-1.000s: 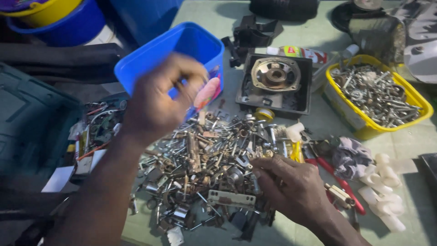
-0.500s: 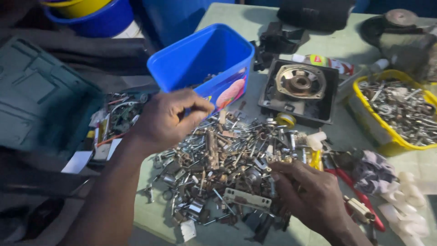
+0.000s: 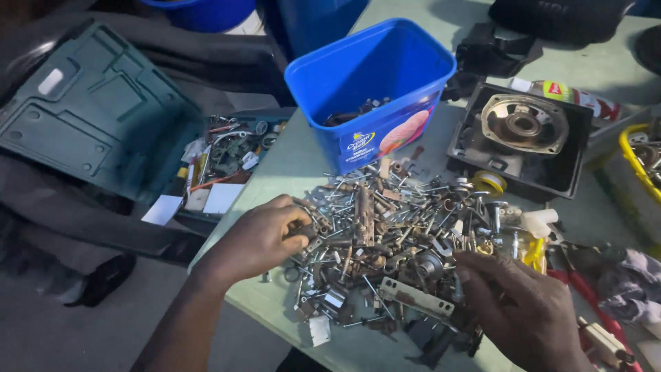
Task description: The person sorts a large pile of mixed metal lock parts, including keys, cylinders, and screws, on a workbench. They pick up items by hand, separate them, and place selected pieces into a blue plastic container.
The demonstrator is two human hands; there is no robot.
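Observation:
A heap of mixed metal screws, bolts and small parts [image 3: 392, 241] lies on the pale green table [image 3: 303, 158]. My left hand [image 3: 265, 234] rests at the heap's left edge, fingers curled and pinching into small pieces there. My right hand [image 3: 520, 303] lies on the heap's right side, fingers bent down among the parts; whether it grips one I cannot tell. Behind the heap stands a blue plastic tub [image 3: 372, 89] with a few dark metal bits in its bottom.
An open green tool case [image 3: 96, 117] with small parts sits left of the table. A black housing with a round metal part [image 3: 523, 131] lies at the back right. A yellow tray [image 3: 637, 165], red-handled pliers [image 3: 585, 289] and cloth [image 3: 630, 286] sit at the right.
My left hand has come down from beside the blue tub to the heap's left edge. The view has shifted right and closer. My right hand stays on the heap.

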